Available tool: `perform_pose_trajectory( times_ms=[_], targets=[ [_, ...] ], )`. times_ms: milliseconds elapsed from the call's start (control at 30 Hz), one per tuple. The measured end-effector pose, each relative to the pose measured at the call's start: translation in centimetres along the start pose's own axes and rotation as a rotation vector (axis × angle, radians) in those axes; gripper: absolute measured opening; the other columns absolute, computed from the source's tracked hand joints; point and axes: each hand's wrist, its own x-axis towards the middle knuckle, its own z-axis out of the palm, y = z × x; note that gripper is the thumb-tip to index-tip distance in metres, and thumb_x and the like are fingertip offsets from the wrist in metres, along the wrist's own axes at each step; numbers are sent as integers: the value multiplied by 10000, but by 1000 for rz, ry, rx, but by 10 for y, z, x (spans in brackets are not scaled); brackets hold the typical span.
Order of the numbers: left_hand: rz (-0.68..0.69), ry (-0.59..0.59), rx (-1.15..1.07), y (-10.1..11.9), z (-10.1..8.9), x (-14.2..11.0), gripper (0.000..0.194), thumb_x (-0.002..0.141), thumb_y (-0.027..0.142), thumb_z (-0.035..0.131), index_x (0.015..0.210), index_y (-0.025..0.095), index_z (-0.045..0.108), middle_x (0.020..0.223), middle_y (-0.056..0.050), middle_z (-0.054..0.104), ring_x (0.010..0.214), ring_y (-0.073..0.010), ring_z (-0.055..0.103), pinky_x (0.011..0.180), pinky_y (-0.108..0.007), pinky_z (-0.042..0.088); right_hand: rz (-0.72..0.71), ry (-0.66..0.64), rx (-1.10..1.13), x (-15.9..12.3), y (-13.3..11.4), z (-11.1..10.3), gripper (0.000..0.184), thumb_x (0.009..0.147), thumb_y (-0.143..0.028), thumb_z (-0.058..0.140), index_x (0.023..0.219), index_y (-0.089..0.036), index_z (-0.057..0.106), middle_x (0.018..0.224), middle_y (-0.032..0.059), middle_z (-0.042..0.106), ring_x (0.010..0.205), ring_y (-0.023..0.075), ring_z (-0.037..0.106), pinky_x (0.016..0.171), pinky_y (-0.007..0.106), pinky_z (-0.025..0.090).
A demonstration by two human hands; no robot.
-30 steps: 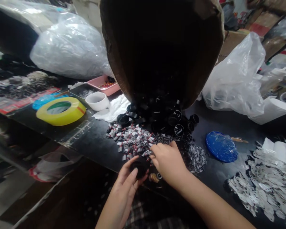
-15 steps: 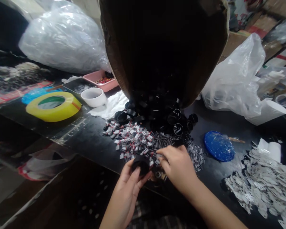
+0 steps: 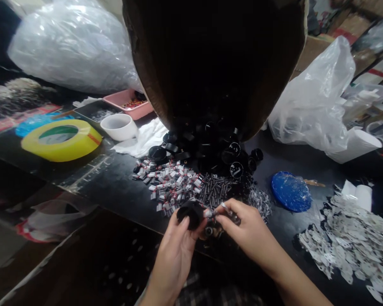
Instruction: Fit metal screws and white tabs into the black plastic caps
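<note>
My left hand [image 3: 175,246] is closed around a round black plastic knob [image 3: 190,214], its hollow side partly showing. Close to its right, my right hand [image 3: 242,223] pinches a small whitish piece [image 3: 222,207] at the fingertips. Dark small metal parts [image 3: 234,217], perhaps springs, sit within its curled fingers. Between the hands is a small grey part with a red band [image 3: 210,212]; which hand bears it I cannot tell. Just beyond lie a pile of grey-and-red sleeves [image 3: 175,185], a heap of dark springs [image 3: 215,189] and small silvery pieces [image 3: 259,202].
A large open carton [image 3: 143,80] spills black knobs [image 3: 236,170] onto the dark table. Yellow tape [image 3: 86,142], a white roll [image 3: 119,127] and a pink tray [image 3: 143,111] stand left. Rightward are a blue lid [image 3: 290,191], flat metal plates [image 3: 347,242] and a plastic bag [image 3: 312,106].
My right hand has turned and opened its pinch slightly, showing the whitish piece and dark metal parts. My left hand keeps the black knob, tilted a little differently. The view has shifted slightly.
</note>
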Motion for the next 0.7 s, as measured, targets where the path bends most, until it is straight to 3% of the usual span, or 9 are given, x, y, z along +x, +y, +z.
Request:
perform_pose_trajectory(
  times_ms=[233,367,533,700],
  targets=[
    [75,-86,367,-8,-3,-5,231,774,327,729,993,256,713,1047,-22,725,1018,-216,642,896,-251,493,-164,-3,-130,-20,3,-12,210,904,-119,547,1001,-227,699,913,19,693,840,169,609,813,346,404],
    [-87,-105,241,-8,4,-5,236,766,325,737,990,254,721,1015,-23,733,942,-208,670,851,-288,539,-147,37,2,-29,9,-16,268,913,-189,561,1167,-237,631,1010,36,679,898,171,615,823,332,448],
    [-155,-112,155,-14,13,-7,200,767,298,742,963,260,728,963,-7,750,907,-192,691,820,-287,571,-6,131,73,-40,15,-18,71,898,-264,609,895,-221,664,848,8,654,809,162,590,754,293,441],
    [-207,-14,212,-26,14,-9,326,688,328,797,1002,302,714,983,29,763,907,-196,704,761,-213,580,16,158,50,-47,17,-26,43,877,-229,644,888,-217,684,857,-14,682,824,141,603,799,281,400]
  ],
)
